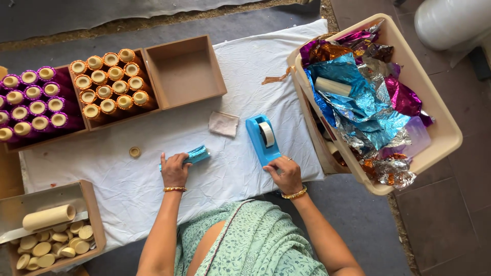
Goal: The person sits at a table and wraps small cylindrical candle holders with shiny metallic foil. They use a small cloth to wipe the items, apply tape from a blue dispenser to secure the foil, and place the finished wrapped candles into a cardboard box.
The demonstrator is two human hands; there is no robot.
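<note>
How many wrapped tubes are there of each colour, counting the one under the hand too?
Orange foil-wrapped tubes standing in the brown box: 15
Purple foil-wrapped tubes standing in the next box: 15 visible; the picture edge may cut off more
Blue foil-wrapped tube under the left hand: 1
Total: 31

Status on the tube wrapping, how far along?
Done: one box of purple-wrapped tubes and one of orange-wrapped tubes look full. In hand: left hand presses a blue-foil tube onto the cloth; right hand is at the blue tape dispenser. Left: the third box holds nothing, and a bare tube waits.
</note>
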